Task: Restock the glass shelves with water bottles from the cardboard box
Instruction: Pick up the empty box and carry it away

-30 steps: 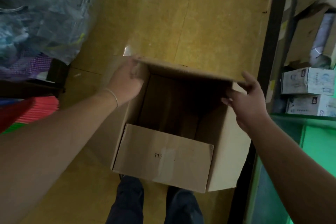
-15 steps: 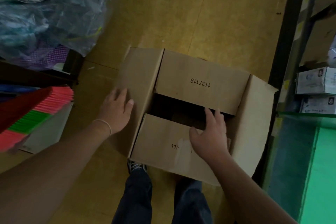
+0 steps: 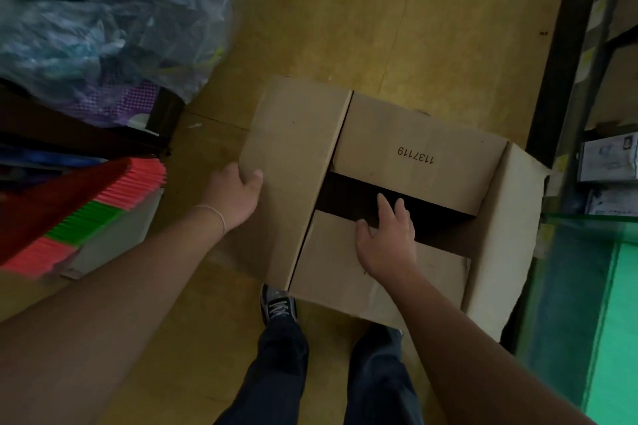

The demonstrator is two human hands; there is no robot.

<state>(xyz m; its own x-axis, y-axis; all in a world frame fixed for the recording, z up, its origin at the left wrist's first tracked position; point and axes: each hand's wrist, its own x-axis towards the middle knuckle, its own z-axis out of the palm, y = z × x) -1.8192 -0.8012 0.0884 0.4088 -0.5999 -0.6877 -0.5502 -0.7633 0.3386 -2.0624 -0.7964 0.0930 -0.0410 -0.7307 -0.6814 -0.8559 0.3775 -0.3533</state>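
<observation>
Head view, looking straight down: cardboard box (image 3: 411, 203) sits on the yellow-brown floor (image 3: 345, 10), just ahead of the person's shoe (image 3: 278, 304) and dark trouser legs (image 3: 276, 366).

Box flaps: far flap (image 3: 417, 162) folded down, printed "1137119", reads upside down from here. Near flap (image 3: 345, 272) also folded down; any print on it is under the right wrist, can't read. Dark gap between the two, inside of box not visible, no bottles seen. Left flap (image 3: 293, 176) lies nearly flat over that side; right flap (image 3: 511, 235) sticks out toward the shelving.

Left hand (image 3: 234, 197): at the outer edge of the left flap, thumb on top of the cardboard, fingers go under the edge, so it grips the flap. Thin bracelet (image 3: 215, 214) on that wrist.

Right hand (image 3: 386, 235): flat on the near flap, fingers straight and spread, tips reaching over the gap. Holding nothing.

Glass shelf (image 3: 587, 221) edge shows at right, above a green surface (image 3: 614, 321). White printed cartons (image 3: 609, 157) stand beyond it; text too small to read.

Left side: clear plastic bag (image 3: 103, 17) stuffed with mixed items, and a stack of pink and green packs (image 3: 86, 214).
</observation>
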